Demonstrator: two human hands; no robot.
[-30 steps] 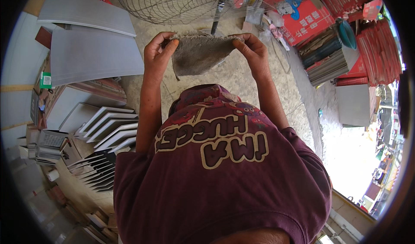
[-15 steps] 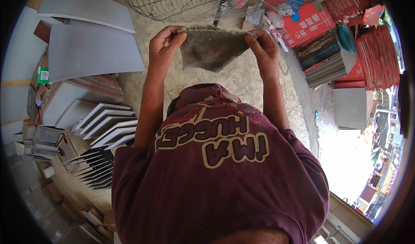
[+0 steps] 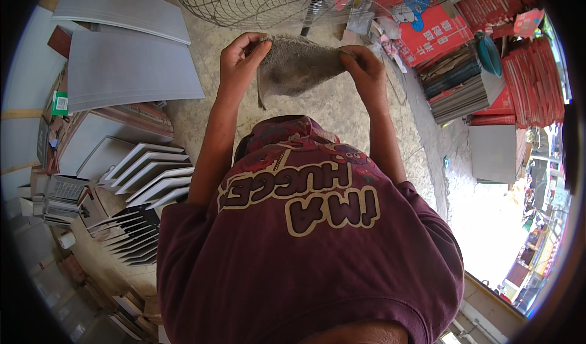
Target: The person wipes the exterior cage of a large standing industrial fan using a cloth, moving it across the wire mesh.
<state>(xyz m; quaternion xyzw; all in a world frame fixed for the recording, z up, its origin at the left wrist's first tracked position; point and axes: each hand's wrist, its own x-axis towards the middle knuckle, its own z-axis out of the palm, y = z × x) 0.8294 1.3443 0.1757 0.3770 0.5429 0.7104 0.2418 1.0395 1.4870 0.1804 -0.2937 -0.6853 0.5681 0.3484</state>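
A grey-brown, worn cloth (image 3: 296,66) hangs between my two hands, held up in front of me above the floor. Its upper left corner is pinched between the thumb and fingers of my left hand (image 3: 246,54). My right hand (image 3: 364,66) grips the opposite upper corner the same way. The lower edge dangles free, with a loose tip on the left side. Both forearms reach forward, and the cloth is stretched between them.
A wire-caged fan (image 3: 256,2) stands just beyond the cloth. Large grey boards (image 3: 131,69) and white panels standing in a row (image 3: 152,167) are on the left. To the right are a red printed box (image 3: 430,33) and stacked red sheets (image 3: 532,82).
My hands have come slightly closer together. The cloth has slackened and shifted, its left edge now dropping into a narrow tip, while both corners stay gripped.
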